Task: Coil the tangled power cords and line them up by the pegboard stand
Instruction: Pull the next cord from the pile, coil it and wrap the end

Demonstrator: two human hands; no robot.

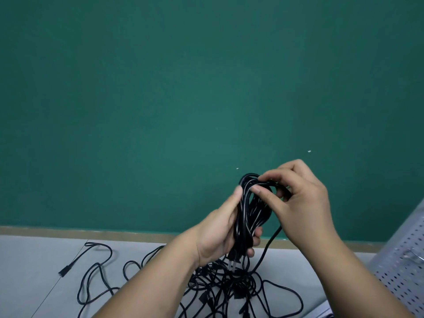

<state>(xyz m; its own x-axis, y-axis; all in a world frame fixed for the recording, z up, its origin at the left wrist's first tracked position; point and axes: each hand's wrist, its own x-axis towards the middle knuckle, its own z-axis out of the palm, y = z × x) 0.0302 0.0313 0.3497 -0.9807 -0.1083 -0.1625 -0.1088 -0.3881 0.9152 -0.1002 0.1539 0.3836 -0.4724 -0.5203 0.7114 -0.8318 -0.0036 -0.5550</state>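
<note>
Coil (pixel 250 210) is held up, lower centre-right of frame, above the table (pixel 27 271). Left hand (pixel 220 232) has fingers curled round its lower half. Right hand (pixel 302 203) pinches the top loops with thumb and forefinger. A strand (pixel 268 246) drops to the tangle (pixel 229 285).

Tangle is partly behind the forearms (pixel 151 283) and cut off at the bottom edge. Plug (pixel 232 263) under the left palm is blurred. Pegboard stand (pixel 403 260) is clipped by the right edge.

Grey tabletop shows lower left around a loose cord (pixel 64 271). Green wall (pixel 160 99) stands behind.

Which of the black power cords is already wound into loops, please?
The coiled cord gripped by the left hand and pinched by the right hand; the other cords lie loose on the table.
</note>
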